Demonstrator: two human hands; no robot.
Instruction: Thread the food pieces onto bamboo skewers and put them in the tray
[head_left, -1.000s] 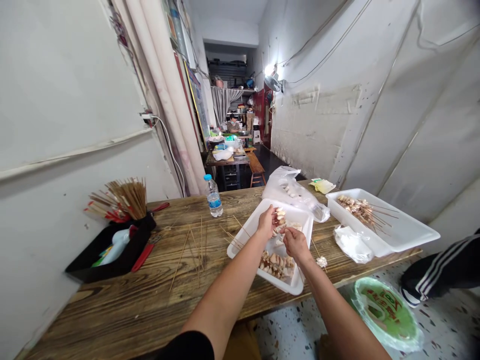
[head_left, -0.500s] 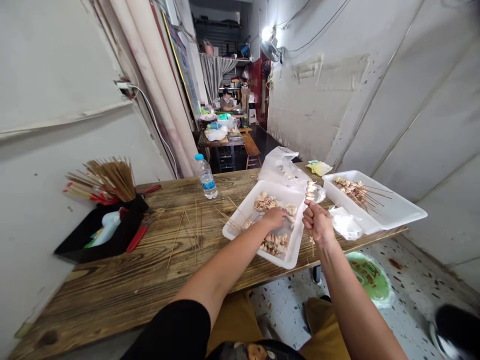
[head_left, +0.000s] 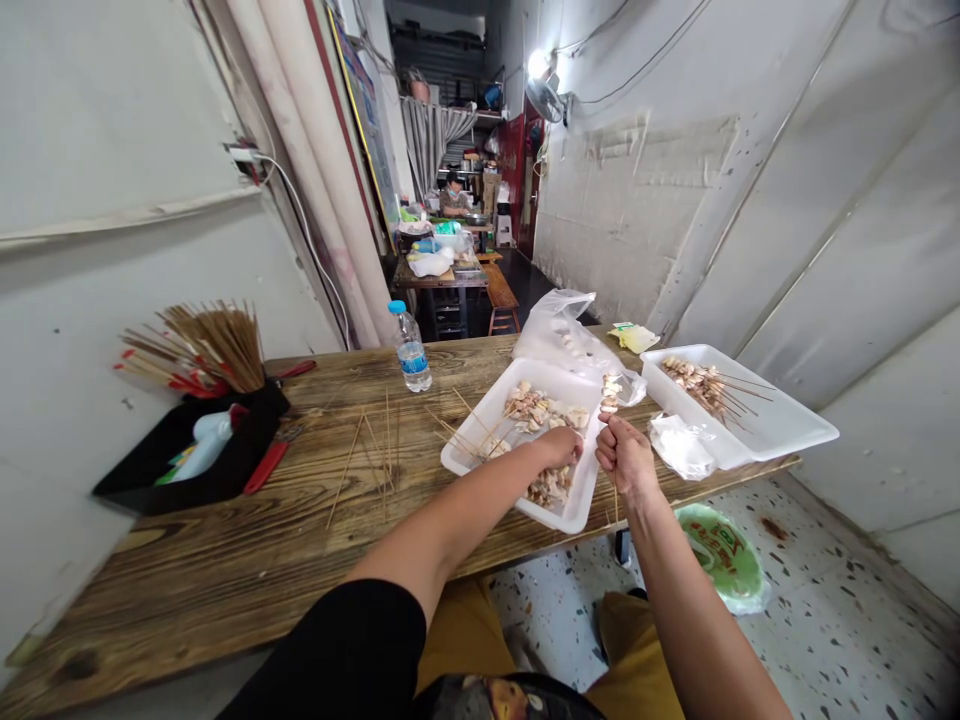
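My right hand (head_left: 624, 455) is closed around a thin wooden skewer, held upright beside the tray. Pale meat pieces (head_left: 611, 393) are threaded on the skewer above my fist, and its lower end shows beneath. My left hand (head_left: 561, 447) reaches into a white plastic tray (head_left: 459, 458), its fingers curled together among the loose meat; whatever they pinch is hidden. More pale pinkish meat pieces (head_left: 528, 405) lie in this tray, and several bare skewers (head_left: 466, 438) rest over its left side.
A second white tray (head_left: 787, 425) at right holds threaded skewers (head_left: 694, 383). Around the trays are a plastic bag (head_left: 551, 335) and crumpled clear plastic (head_left: 681, 447). Loose skewers (head_left: 346, 470), a water bottle (head_left: 412, 350) and a black box (head_left: 169, 440) stand or lie leftward. A person (head_left: 454, 197) sits far back.
My left hand has moved slightly right and down within the tray, and its fingers have curled in. My right hand still grips the upright skewer. The view has shifted a little.
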